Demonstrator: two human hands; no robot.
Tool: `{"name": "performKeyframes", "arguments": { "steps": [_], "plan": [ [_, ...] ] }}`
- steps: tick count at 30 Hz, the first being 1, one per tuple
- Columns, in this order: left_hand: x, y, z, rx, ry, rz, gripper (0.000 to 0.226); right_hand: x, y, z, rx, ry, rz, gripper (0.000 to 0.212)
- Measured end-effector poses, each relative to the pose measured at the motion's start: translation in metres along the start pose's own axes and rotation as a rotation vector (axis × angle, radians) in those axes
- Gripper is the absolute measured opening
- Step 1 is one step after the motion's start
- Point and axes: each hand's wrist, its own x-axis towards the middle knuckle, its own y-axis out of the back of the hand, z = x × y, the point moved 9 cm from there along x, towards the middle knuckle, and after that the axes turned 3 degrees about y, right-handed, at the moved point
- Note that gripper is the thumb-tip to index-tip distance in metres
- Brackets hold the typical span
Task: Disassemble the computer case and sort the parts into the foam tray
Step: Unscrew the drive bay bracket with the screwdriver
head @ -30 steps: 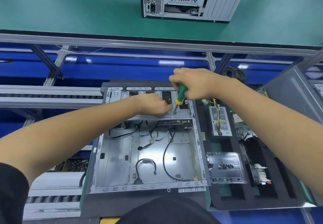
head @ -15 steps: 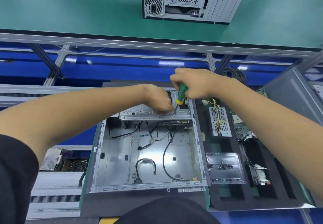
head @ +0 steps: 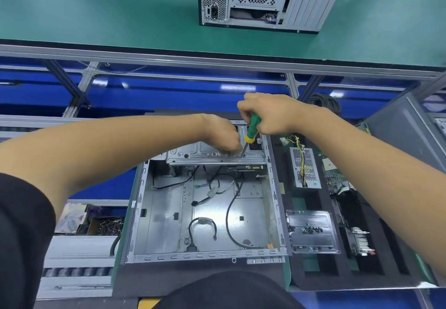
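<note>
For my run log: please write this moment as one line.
right hand: grips screwdriver | tip: on drive bracket | left hand: on bracket

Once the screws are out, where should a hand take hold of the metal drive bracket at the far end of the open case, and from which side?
Probably the bracket is best gripped by its near long edge, reaching in from the case's open near side. It is a flat plate lying level, and that edge overhangs the cavity, free of the left hand and screwdriver.
</note>
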Motion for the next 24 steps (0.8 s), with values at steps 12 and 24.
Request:
{"name": "performKeyframes", "arguments": {
  "steps": [12, 24],
  "plan": [
    [0.001, -0.005, -0.010, -0.240, 0.223, 0.003, 0.017, -0.002, 0.000, -0.002, 0.005, -0.005, -0.013, 0.034],
    [-0.005, -0.020, -0.021, -0.662, 0.622, 0.095, 0.008, -0.001, -0.001, -0.005, 0.040, 0.004, -0.032, 0.033]
  ]
}}
